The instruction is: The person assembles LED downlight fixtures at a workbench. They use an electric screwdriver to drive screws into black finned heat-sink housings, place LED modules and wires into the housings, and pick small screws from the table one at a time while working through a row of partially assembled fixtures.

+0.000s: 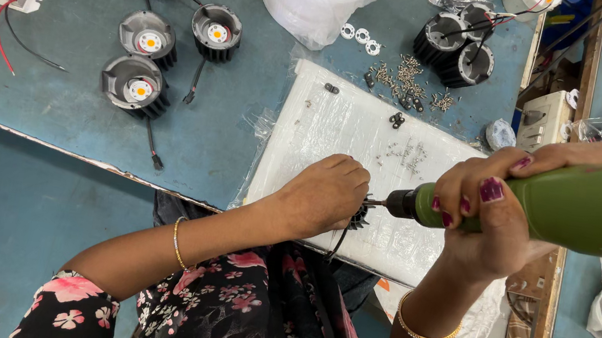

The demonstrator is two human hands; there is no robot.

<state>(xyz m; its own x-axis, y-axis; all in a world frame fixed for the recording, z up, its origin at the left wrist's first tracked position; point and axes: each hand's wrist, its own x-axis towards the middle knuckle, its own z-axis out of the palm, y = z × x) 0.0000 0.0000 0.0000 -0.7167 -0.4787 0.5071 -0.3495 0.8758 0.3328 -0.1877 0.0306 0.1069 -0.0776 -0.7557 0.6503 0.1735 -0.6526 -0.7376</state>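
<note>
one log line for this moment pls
left hand covers black finned lamp housing on white foam pad | right hand grips green electric screwdriver, bit at housing

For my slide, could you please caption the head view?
Left hand steadies a black finned housing on white foam while right hand drives a green screwdriver.

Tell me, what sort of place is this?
Probably a small lamp assembly workshop: finned lamp housings lie on the blue workbench, loose screws beside them, and the right hand holds a green power screwdriver.

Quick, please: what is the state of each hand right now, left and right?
Left hand: closed over a black finned lamp housing on the white pad.
Right hand: closed around the green electric screwdriver.
</note>
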